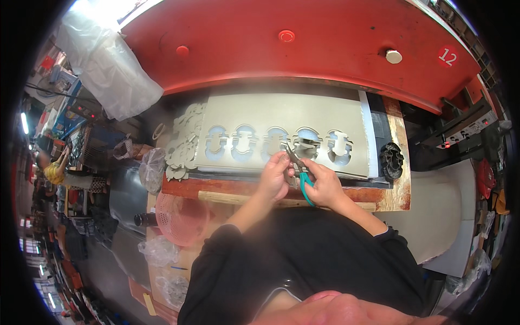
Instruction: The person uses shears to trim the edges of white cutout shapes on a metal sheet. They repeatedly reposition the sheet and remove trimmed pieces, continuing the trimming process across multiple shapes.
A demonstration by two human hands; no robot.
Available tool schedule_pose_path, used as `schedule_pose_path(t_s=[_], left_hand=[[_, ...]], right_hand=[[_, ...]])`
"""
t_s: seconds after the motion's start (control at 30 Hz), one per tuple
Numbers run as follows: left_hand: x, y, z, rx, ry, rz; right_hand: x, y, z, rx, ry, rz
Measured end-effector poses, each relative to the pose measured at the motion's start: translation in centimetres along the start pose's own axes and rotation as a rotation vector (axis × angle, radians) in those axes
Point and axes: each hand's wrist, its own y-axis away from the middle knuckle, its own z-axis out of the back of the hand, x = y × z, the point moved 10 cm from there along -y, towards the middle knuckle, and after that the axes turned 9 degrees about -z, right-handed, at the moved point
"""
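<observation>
A grey sheet [281, 111] with a row of several cut-out shapes lies on the bed of a red press. My right hand [324, 184] grips scissors with teal handles [306, 187], their blades pointing up toward the sheet's front edge. My left hand [275, 176] pinches a small grey cut piece [288, 162] beside the blades. Both hands meet just in front of the cut-outs.
The red press head [303, 43] overhangs the sheet at the back. A stack of cut grey pieces [184, 143] sits at the sheet's left. A dark cutting die [392, 161] rests at right. A pink mesh basket [181, 216] and plastic bags lie lower left.
</observation>
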Motion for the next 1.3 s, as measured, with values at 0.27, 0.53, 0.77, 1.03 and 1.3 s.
schedule_pose_path(t_s=[0.27, 0.53, 0.77, 1.03, 1.3], left_hand=[[-0.2, 0.0, 0.3, -0.012, -0.069, -0.022], [0.1, 0.0, 0.4, -0.010, -0.079, -0.014], [0.1, 0.1, 0.3, -0.016, -0.080, -0.007], [-0.3, 0.3, -0.4, -0.036, -0.073, -0.018], [-1.4, -0.1, -1.5, -0.026, -0.206, 0.054]], right_hand=[[0.2, 0.1, 0.4, -0.012, 0.053, 0.024], [-0.4, 0.3, 0.1, -0.005, 0.046, 0.019], [-0.3, 0.4, 0.1, -0.014, 0.032, 0.051], [-1.0, 0.4, -0.3, -0.030, 0.063, 0.085], [-4.1, 0.5, -2.6, 0.097, -0.495, -0.173]])
